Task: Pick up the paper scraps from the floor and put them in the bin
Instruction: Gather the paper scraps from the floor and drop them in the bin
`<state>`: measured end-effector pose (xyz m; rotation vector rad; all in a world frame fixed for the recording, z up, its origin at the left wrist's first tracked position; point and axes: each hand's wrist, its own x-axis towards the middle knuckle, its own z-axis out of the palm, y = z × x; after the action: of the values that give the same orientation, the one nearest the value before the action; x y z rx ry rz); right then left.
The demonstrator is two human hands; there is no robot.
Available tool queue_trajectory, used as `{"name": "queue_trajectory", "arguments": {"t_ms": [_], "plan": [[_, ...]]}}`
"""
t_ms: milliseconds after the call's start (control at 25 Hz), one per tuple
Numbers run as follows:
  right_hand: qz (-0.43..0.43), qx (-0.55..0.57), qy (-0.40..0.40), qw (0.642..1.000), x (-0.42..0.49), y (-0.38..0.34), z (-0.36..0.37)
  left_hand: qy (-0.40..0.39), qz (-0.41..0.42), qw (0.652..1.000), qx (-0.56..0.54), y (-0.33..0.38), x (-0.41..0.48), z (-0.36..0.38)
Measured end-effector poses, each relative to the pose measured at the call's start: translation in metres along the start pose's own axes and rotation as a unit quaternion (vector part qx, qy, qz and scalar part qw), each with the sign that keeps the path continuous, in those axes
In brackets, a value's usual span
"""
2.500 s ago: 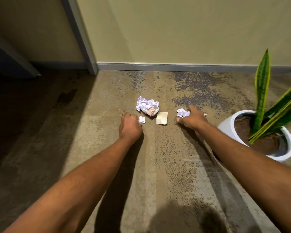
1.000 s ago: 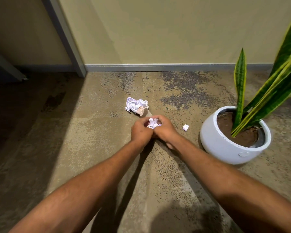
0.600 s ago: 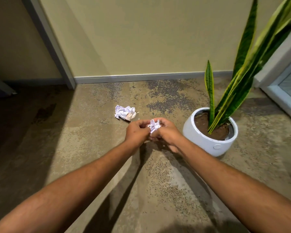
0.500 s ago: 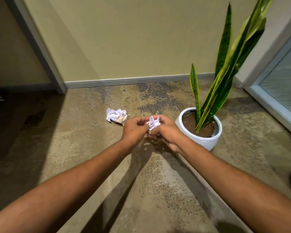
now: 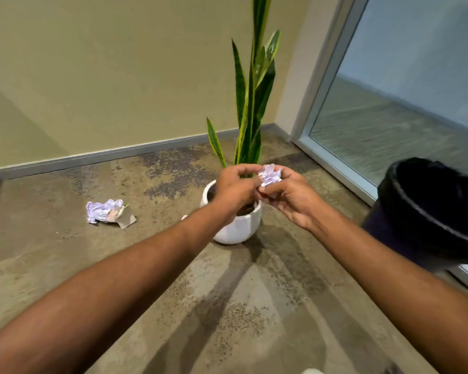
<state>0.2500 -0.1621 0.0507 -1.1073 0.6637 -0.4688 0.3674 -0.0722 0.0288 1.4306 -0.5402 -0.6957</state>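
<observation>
The two hands have come up off the floor (image 5: 65, 252) and now sit together in the air, in front of the pot (image 5: 238, 228). The left hand (image 5: 234, 184) and the right hand (image 5: 289, 197) both pinch one small wad (image 5: 270, 175) of paper between them, with fingers curled round it. A moment ago they were down low, picking bits up. The view has also turned, so the black bin (image 5: 430, 211) now shows, well to the right of the pot.

So I think the picking part is done for this wad, and next it goes over to the bin.

The job is not over. A big paper ball (image 5: 103, 211) lies on the floor well left of the pot, with a brown card (image 5: 127, 218) touching it. A tiny bit (image 5: 184, 217) peeks out just left of the pot.
</observation>
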Motion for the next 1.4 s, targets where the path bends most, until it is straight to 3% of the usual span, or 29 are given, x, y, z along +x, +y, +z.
{"name": "queue_trajectory", "arguments": {"t_ms": [160,400,560,720,840,1000,1240,1400], "plan": [[-0.038,0.013,0.077,0.996,-0.02,-0.045,-0.066,-0.069,0.008,0.997,-0.014,0.013,0.012,0.093],[-0.078,0.011,0.162,0.984,-0.042,-0.105,-0.151,-0.092,-0.003,0.996,0.009,0.035,0.012,0.223],[-0.062,0.031,0.22,0.973,-0.057,-0.132,-0.205,-0.147,-0.014,0.988,0.034,0.05,0.007,0.282],[-0.008,0.03,0.336,0.941,-0.071,-0.14,-0.25,-0.244,-0.048,0.968,0.026,0.054,-0.007,0.309],[-0.011,0.054,0.412,0.91,-0.077,-0.138,-0.27,-0.276,-0.062,0.959,0.007,0.055,-0.017,0.304],[-0.061,0.044,0.449,0.89,-0.073,-0.133,-0.263,-0.248,-0.066,0.966,-0.006,0.054,-0.012,0.263],[-0.133,-0.062,0.346,0.927,-0.047,-0.102,-0.197,-0.204,-0.095,0.974,-0.002,0.038,0.009,0.161],[-0.124,-0.149,0.275,0.942,-0.032,-0.044,-0.183,-0.184,-0.127,0.975,0.02,0.008,0.011,0.103]]}}
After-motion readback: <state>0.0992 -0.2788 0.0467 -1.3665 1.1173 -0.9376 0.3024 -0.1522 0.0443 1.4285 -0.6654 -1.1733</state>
